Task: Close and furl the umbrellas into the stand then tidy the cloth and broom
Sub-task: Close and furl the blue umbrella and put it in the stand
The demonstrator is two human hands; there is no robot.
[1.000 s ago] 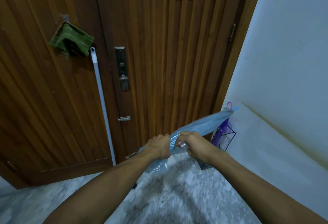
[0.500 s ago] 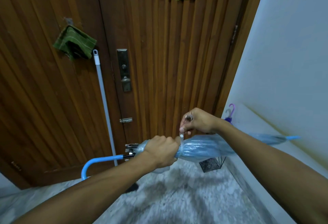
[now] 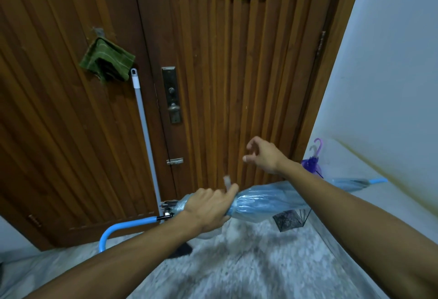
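- Upper left of frame: green cloth (image 3: 107, 62) hangs bunched from a hook on the wooden door (image 3: 237, 85). It looks crumpled, so I judge the cloth step not yet done.
- Just right of the cloth: broom handle (image 3: 145, 137) leans against the door, its top cap just beside the cloth's lower corner. The broom head is hidden behind the arm. Broom step appears untouched.
- Lower left: curved blue handle (image 3: 123, 227) of the blue umbrella (image 3: 265, 202) points down-left. The umbrella lies roughly horizontal across mid-frame, canopy closed and twisted tight.
- Centre: left hand (image 3: 208, 206) grips the furled canopy near the handle end, fingers wrapped round it. A small pale tie strap (image 3: 227, 181) stands up at the thumb, blurred; whether it is fastened I cannot tell.
- Right of centre: right hand (image 3: 263, 155) is above the umbrella and apart from it, fingers loosely curled, holding nothing.
- Lower right of centre: black wire stand (image 3: 292, 219) sits on the floor by the wall, below the umbrella.
- Right: purple umbrella (image 3: 312, 161) is upright at the stand, closed; judged already stowed.
- Judgement: one umbrella done, blue one furled but not in the stand; strap, stowing, cloth and broom remain.
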